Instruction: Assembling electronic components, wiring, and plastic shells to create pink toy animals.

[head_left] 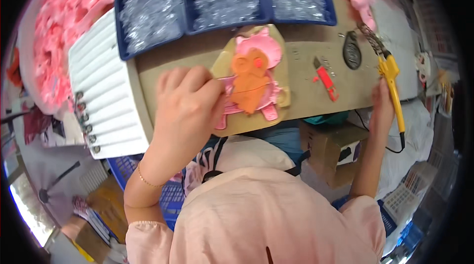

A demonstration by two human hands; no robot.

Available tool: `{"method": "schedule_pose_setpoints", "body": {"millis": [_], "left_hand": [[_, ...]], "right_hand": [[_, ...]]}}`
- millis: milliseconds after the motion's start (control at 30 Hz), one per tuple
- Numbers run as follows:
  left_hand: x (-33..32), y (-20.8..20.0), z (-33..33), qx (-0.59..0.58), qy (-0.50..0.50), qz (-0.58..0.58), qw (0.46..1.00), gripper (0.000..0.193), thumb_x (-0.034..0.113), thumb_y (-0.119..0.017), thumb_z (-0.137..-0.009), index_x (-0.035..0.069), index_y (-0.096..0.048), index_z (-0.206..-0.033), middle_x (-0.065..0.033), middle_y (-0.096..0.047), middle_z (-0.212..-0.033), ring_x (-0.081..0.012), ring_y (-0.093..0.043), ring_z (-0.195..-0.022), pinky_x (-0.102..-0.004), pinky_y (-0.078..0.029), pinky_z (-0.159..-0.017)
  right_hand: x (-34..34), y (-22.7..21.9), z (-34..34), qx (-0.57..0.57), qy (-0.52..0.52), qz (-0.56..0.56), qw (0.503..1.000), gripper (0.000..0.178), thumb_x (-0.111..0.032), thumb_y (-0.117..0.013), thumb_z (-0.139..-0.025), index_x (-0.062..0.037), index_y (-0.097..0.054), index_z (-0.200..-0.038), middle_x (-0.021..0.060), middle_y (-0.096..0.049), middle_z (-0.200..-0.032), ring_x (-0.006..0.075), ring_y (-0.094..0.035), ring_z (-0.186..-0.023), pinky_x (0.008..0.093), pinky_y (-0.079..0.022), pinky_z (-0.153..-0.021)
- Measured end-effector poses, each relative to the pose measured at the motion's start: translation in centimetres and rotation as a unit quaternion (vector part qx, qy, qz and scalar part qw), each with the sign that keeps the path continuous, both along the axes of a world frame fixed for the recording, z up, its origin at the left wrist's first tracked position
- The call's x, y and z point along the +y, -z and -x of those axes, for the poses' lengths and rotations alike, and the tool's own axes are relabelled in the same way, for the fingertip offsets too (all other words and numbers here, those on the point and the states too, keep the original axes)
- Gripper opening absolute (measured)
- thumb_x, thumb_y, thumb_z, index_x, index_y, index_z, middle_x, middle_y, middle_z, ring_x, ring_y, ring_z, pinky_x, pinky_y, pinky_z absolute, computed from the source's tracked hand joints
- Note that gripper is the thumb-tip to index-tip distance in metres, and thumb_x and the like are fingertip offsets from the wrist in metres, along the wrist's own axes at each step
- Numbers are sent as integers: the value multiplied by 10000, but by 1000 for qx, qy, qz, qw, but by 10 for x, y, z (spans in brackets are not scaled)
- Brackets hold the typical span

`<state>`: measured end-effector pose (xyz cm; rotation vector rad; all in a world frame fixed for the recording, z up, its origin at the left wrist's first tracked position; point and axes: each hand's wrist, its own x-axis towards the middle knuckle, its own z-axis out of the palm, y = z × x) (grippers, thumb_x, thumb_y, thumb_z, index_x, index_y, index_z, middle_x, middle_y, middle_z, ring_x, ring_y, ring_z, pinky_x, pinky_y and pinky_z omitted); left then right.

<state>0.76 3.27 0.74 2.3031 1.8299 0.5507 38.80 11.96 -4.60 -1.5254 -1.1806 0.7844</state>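
Observation:
A flat pink animal-shaped piece (264,49) with an orange piece (251,86) on top lies on a yellowish board (282,74) near the table's front edge. My left hand (186,100) is over the left side of the pink piece, its fingers curled, slightly blurred and closed. What they pinch, if anything, is hidden beneath the hand. At the right, my right hand (381,101) is against the handle of a yellow soldering iron (393,83). Its fingers are partly hidden by the handle, so their grip cannot be made out. The iron's front end sits at a metal coil (370,37).
Blue bins (186,27) of clear plastic pieces stand along the back. A white ridged tray (101,86) is at the left, with pink soft pieces (64,32) beyond it. Right of the board lie a red cutter (326,82) and a black oval object (352,50). A cardboard box (321,153) stands below the table.

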Motion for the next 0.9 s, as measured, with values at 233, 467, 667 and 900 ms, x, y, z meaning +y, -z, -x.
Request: {"method": "schedule_pose_setpoints", "body": {"millis": [233,467,667,900], "left_hand": [[-2,-3,18,-41,14,87,995,110,101,-655,-764,32,-581,-809,-110,-562,-776,-280,-555,-712,-336,-451,-632],[-25,7,32,-391,-147,213,883,142,117,-628,-838,1,-624,-920,-43,-602,-766,-108,-560,-674,-245,-449,-617],[12,-1,36,-558,-194,-46,806,160,81,-616,-858,-10,-599,-989,-8,-595,-812,-45,-526,-709,-182,-430,-640],[-25,34,22,-594,-188,230,748,213,38,-627,-839,-24,-581,-1037,-29,-611,-914,-61,-551,-780,-199,-463,-691]], "right_hand": [[-8,-41,149,-120,-428,-100,890,137,-46,-613,-798,-1,-603,-928,93,-588,-1013,162,-573,-874,258,-450,-734],[41,-31,200,-212,-609,-118,755,182,-19,-642,-744,-5,-602,-921,114,-573,-1073,192,-580,-906,268,-465,-759],[57,-89,213,-88,-456,-158,871,100,-8,-626,-798,37,-588,-878,78,-555,-1059,125,-572,-845,231,-464,-713],[-14,-57,168,-190,-398,-125,889,106,-19,-669,-754,5,-588,-817,90,-566,-922,121,-545,-766,246,-436,-680]]}}
